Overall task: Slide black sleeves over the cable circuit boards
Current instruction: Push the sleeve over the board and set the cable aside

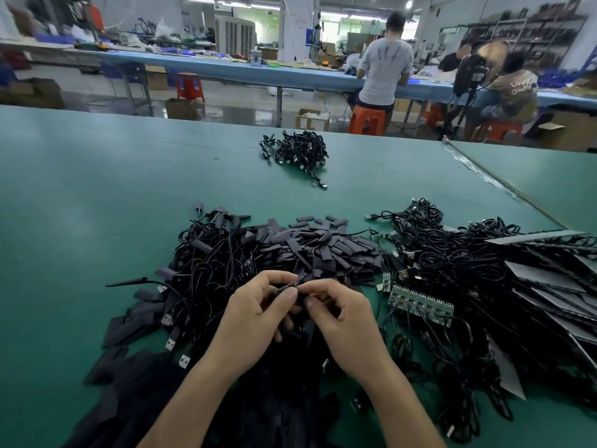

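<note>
Left hand (255,313) pinching small circuit board (285,288) above cable heap (206,273); right hand (342,318) pinching black sleeve (303,275) at board's end. Loose sleeve pile (329,245) lying just beyond on green table (97,189).

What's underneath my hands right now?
Black cables and flat black sleeves heaped on the green table. Above them left hand pinches a circuit board, right hand a sleeve; whatever lies beneath the palms is hidden.
</note>
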A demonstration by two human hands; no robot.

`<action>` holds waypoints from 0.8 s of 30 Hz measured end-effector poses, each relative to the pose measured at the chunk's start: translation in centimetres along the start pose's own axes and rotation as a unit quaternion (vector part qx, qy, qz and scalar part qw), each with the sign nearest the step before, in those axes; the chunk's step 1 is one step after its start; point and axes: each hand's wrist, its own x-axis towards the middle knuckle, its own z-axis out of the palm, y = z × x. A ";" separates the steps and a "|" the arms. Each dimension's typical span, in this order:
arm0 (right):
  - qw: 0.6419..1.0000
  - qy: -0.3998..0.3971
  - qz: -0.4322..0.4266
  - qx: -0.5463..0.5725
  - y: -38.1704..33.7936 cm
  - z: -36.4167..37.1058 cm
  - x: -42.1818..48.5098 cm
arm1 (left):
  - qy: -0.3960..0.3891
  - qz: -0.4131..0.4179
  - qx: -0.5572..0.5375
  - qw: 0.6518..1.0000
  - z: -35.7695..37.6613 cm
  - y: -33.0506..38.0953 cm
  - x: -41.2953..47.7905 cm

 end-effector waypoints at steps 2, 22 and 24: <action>1.000 -0.001 -0.007 0.007 0.1 -0.1 -0.1 | 0.007 0.003 0.012 1.000 0.0 -0.1 0.0; 0.999 0.035 0.018 0.001 0.3 -0.2 -0.3 | 0.020 -0.020 -0.008 1.000 0.3 0.3 -0.1; 0.999 0.033 0.016 0.001 0.3 -0.2 -0.3 | 0.020 -0.021 -0.012 1.000 0.3 0.3 -0.1</action>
